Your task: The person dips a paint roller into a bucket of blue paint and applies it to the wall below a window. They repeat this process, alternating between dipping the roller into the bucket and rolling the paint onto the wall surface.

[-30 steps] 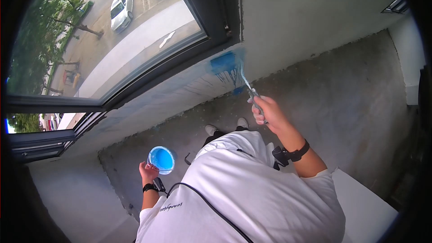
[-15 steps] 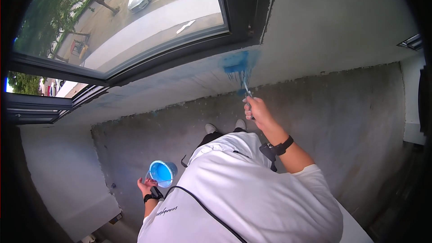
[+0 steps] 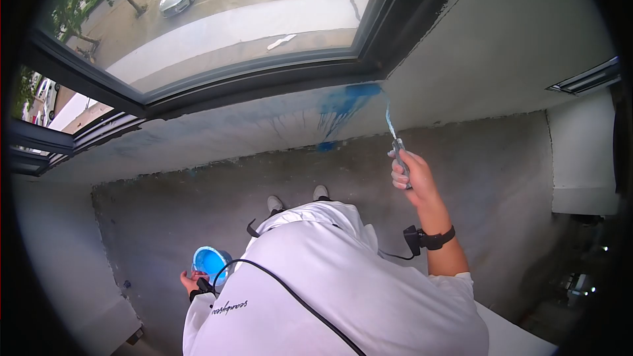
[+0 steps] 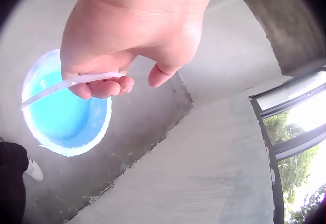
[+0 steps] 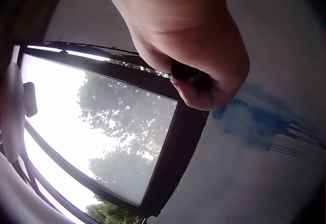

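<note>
My right hand [image 3: 412, 175] grips the grey handle of a paint roller [image 3: 364, 90]. Its thin, paint-smeared rod bends up to the blue roller head, which lies against the pale wall [image 3: 257, 125] just under the window frame. In the right wrist view the fingers of the right hand [image 5: 198, 56] are curled round the handle, and the roller head is hidden. My left hand [image 4: 132, 25] holds a bucket [image 4: 102, 124] of bright blue paint by its white bail handle [image 4: 56, 87], fingers hooked under it. The bucket hangs low at my left side.
A dark window frame [image 3: 264, 79] runs above the painted strip. Blue smears and drips [image 3: 333, 122] mark the wall below it. My shoes [image 3: 321, 192] stand on the grey floor [image 3: 165, 198] close to the wall's foot. A black cable [image 3: 290, 283] crosses my shirt.
The roller has moved rightwards along the wall, past the drips, with my right hand following. My left hand keeps hold of the bucket. The head view has turned.
</note>
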A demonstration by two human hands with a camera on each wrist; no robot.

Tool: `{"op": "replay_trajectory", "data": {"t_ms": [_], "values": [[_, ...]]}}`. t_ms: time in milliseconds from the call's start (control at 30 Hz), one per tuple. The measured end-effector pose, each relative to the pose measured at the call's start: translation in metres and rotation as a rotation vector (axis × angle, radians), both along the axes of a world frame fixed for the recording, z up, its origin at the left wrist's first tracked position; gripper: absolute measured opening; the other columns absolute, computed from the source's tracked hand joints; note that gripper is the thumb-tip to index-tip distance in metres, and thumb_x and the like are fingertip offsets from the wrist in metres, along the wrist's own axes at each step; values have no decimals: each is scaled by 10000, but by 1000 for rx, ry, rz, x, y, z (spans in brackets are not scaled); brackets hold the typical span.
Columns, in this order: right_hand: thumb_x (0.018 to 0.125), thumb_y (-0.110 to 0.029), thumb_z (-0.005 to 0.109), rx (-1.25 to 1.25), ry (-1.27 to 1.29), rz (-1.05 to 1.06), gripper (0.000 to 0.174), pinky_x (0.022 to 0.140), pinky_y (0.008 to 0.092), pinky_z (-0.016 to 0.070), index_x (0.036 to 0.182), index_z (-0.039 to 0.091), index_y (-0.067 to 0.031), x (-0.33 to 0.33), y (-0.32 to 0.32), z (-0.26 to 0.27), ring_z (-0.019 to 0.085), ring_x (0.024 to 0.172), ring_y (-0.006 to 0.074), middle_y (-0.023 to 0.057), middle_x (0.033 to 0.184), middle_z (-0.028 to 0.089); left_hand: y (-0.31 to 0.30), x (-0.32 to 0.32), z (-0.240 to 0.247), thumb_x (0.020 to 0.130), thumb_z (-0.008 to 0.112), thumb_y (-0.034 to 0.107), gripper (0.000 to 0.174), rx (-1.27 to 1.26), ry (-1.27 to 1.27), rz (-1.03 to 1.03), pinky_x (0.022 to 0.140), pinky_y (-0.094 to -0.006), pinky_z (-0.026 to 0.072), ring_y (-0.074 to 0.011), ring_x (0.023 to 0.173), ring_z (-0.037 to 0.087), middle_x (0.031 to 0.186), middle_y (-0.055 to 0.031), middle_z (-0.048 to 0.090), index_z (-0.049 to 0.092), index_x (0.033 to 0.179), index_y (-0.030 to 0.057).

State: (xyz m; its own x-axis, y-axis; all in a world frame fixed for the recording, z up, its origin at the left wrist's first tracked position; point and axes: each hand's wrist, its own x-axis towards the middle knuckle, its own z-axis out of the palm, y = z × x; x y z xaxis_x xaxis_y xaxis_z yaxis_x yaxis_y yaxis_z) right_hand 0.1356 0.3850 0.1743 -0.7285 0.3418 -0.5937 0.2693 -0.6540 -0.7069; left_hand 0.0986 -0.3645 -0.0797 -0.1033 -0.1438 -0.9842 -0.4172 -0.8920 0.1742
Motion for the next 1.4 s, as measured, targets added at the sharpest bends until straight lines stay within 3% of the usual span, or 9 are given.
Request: {"op": "replay_trajectory", "data": {"t_ms": [67, 200, 267, 333, 700, 1100, 1167, 1233, 1400], "values": [[1007, -238, 464, 8, 16, -2, 241, 430, 212, 289, 1043, 527, -8, 1, -3, 8, 366, 483, 50, -14, 652, 439, -3, -3, -7, 814, 513, 460, 357, -159, 75, -98, 580, -338, 397, -172, 601, 441, 640, -18, 447, 431, 754, 117], [1006, -233, 466, 60, -2, -13, 242, 422, 211, 285, 1047, 523, -1, 0, -12, 17, 359, 470, 47, -14, 647, 439, -19, -18, -19, 820, 511, 452, 343, -13, 150, -76, 613, -328, 398, -166, 608, 445, 645, -15, 454, 439, 758, 122], [1005, -231, 468, 80, -11, -4, 239, 420, 212, 284, 1048, 523, -3, -1, -12, 19, 357, 465, 47, -14, 646, 439, -8, -36, -10, 825, 510, 445, 333, -166, 131, -43, 605, -322, 388, -157, 603, 451, 635, -2, 460, 443, 752, 128], [1003, -228, 473, 66, -16, -20, 234, 417, 213, 283, 1048, 521, -4, -2, -12, 19, 354, 459, 49, -14, 643, 439, -11, -43, -7, 826, 510, 443, 328, -146, 157, -52, 605, -318, 381, -151, 598, 453, 624, 9, 459, 443, 747, 131], [994, -214, 484, -13, -96, -5, 219, 426, 217, 288, 995, 533, 0, -19, -3, -41, 362, 482, 55, -10, 645, 443, 3, -59, -11, 824, 514, 434, 328, -28, 181, -141, 602, -311, 372, -141, 591, 446, 614, 12, 458, 438, 735, 127], [1006, -238, 469, -39, 25, 28, 235, 413, 212, 289, 999, 530, -11, -20, -67, -7, 354, 458, 50, -16, 631, 434, 0, -46, -41, 814, 546, 459, 375, -151, 97, -50, 636, -351, 408, -166, 630, 465, 687, -14, 459, 427, 782, 105], [1006, -239, 469, -13, -6, 60, 234, 412, 214, 289, 994, 527, -13, -26, -66, -16, 355, 459, 51, -18, 629, 432, 1, -46, -39, 814, 547, 467, 368, -156, 90, -20, 695, -386, 406, -161, 667, 480, 726, -4, 472, 430, 813, 118], [1005, -239, 470, 15, -38, 94, 232, 412, 216, 290, 989, 524, -14, -33, -65, -30, 355, 459, 52, -19, 627, 430, 8, -40, -22, 815, 542, 477, 354, -171, 90, -172, 755, -423, 388, -152, 709, 485, 752, 9, 479, 432, 824, 140], [1000, -230, 478, -15, -139, 85, 221, 409, 216, 292, 963, 521, -16, -55, -67, -81, 355, 467, 57, -19, 634, 423, -6, -50, -45, 815, 534, 492, 353, -155, 110, -191, 778, -430, 374, -144, 734, 483, 765, 22, 479, 433, 824, 155]]}}
